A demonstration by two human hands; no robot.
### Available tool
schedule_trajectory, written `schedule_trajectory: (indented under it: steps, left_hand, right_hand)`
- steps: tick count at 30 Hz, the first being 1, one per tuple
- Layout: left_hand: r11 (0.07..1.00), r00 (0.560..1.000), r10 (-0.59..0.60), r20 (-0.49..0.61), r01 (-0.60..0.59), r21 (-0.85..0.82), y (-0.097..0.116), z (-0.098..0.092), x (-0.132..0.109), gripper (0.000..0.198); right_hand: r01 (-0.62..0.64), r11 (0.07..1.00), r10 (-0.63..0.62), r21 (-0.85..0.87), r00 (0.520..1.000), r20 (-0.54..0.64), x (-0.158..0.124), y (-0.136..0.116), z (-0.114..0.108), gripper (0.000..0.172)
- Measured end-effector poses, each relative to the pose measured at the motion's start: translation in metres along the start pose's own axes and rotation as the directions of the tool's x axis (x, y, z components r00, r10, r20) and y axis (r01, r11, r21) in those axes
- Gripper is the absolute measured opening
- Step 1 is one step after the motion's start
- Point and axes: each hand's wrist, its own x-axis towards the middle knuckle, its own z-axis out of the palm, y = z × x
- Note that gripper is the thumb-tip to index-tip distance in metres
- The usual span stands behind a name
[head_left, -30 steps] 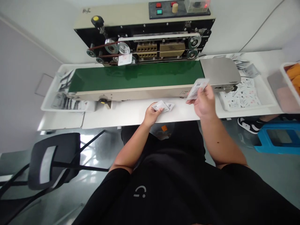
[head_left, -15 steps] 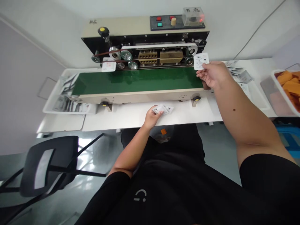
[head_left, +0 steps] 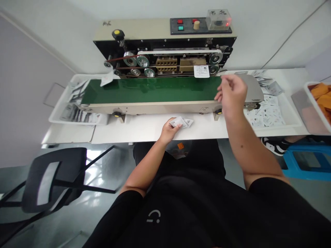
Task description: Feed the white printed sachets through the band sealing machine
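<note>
Left hand (head_left: pixel 169 131): grasped white sachets (head_left: pixel 179 121) on tabletop (head_left: pixel 134 134), 6 o'clock.
Right hand (head_left: pixel 232 94): released, empty, beside green conveyor belt (head_left: pixel 155 90), 3 o'clock.
Band sealer (head_left: pixel 160 44): carried one sachet (head_left: pixel 201 71), 12 o'clock.

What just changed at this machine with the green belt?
The right hand has let go of a white printed sachet, which has moved left into the machine's rollers. The open hand now hovers over the green conveyor belt. A second white sachet has travelled left, toward the belt's far end. The left hand stays on a small pile of white sachets.
</note>
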Motion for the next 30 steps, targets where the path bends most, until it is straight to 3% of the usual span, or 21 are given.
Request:
schedule_trajectory:
  steps: [2, 5, 7, 9, 14, 20, 25, 27, 30]
  left_hand:
    - [1.000, 1.000, -0.011, 0.005, 0.011, -0.023, 0.001, 0.002, 0.001, 0.051]
    - [0.998, 0.999, -0.016, 0.031, 0.018, -0.052, 0.001, 0.005, 0.004, 0.055]
    - [0.998, 0.999, 0.009, 0.047, -0.006, -0.060, 0.000, 0.006, 0.005, 0.056]
    - [0.997, 0.999, 0.016, 0.049, -0.013, -0.076, -0.001, 0.007, 0.006, 0.056]
    - [1.000, 0.998, -0.005, 0.064, 0.007, -0.028, 0.000, 0.006, 0.003, 0.049]
    - [0.979, 0.978, -0.002, 0.209, -0.040, 0.200, 0.009, 0.010, -0.002, 0.041]
    - [0.937, 0.956, -0.009, 0.294, -0.095, 0.337, 0.019, 0.014, -0.009, 0.041]
    - [0.936, 0.963, -0.020, 0.270, -0.077, 0.345, 0.020, 0.013, -0.010, 0.044]
    - [0.940, 0.968, -0.031, 0.247, -0.056, 0.337, 0.020, 0.011, -0.009, 0.046]
  right_hand:
    - [0.042, 0.999, -0.042, 0.008, 0.999, 0.035, -0.048, 0.031, -0.003, 0.029]
    - [-0.136, 0.991, 0.135, -0.009, 0.961, 0.241, -0.108, 0.084, 0.003, 0.037]
    - [-0.237, 0.970, 0.239, -0.051, 0.905, 0.351, -0.133, 0.109, 0.010, 0.041]
    - [-0.265, 0.961, 0.276, -0.081, 0.879, 0.390, -0.144, 0.122, 0.015, 0.041]
    - [-0.301, 0.953, 0.264, 0.047, 0.894, 0.361, -0.132, 0.127, 0.017, 0.047]
    - [-0.343, 0.912, 0.244, 0.223, 0.894, 0.376, -0.127, 0.130, 0.012, 0.046]
    - [-0.315, 0.879, 0.225, 0.358, 0.936, 0.273, -0.136, 0.121, 0.013, 0.051]
    - [-0.284, 0.867, 0.219, 0.409, 0.955, 0.199, -0.126, 0.111, 0.010, 0.051]
    - [-0.183, 0.894, 0.161, 0.410, 0.983, 0.087, -0.085, 0.087, -0.005, 0.044]
